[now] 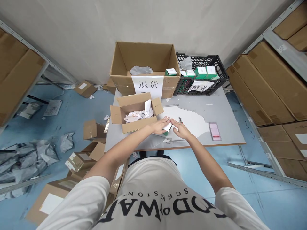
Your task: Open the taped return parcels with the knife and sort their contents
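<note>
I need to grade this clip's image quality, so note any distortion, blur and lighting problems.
Head view: strong wide-angle bending, the shelf rails bow outward; light is even and soft, no hard shadows or glare; one pixelated patch on the table; the small box between left hand and right hand is sharp.

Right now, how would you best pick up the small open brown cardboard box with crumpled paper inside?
Probably grip the small open cardboard box by its two short end walls from above: its flaps are splayed outward, and the near long wall faces the left hand.

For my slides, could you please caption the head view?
Both hands, left hand and right hand, hold a small box beside an open carton.
</note>
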{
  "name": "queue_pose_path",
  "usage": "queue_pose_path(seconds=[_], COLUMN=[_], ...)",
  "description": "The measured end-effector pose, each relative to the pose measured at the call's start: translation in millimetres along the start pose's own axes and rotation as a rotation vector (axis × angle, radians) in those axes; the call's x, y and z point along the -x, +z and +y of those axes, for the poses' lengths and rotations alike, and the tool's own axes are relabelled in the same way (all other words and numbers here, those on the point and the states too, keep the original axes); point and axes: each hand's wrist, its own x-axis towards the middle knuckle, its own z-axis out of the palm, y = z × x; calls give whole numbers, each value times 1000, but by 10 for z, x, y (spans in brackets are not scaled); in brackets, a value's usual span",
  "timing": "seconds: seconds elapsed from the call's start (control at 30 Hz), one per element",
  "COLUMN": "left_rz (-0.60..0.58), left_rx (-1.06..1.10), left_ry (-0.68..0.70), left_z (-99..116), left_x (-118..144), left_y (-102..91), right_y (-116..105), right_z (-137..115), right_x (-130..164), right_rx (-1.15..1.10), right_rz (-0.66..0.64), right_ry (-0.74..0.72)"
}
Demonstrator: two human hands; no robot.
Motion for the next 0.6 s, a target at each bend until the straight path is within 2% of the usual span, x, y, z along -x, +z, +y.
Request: queue_pose_path(seconds=[0.13, 0.3, 0.43, 0.6], left_rz=[-26, -28, 48, 198], left_rx=[-59, -124, -173, -242], left_ry=[-16, -33, -101, -205], left_z=[-10, -55, -36, 18], left_x=[17, 44, 169, 508], left_y=[4, 44, 17, -114], right_y=[196, 467, 526, 545], right_z=[42, 155, 243, 264], right_x=[140, 221, 181, 124], right_rx=[-27, -183, -285, -326], right_rz=[49, 161, 245, 310], right_ry=[-28, 60, 100, 138])
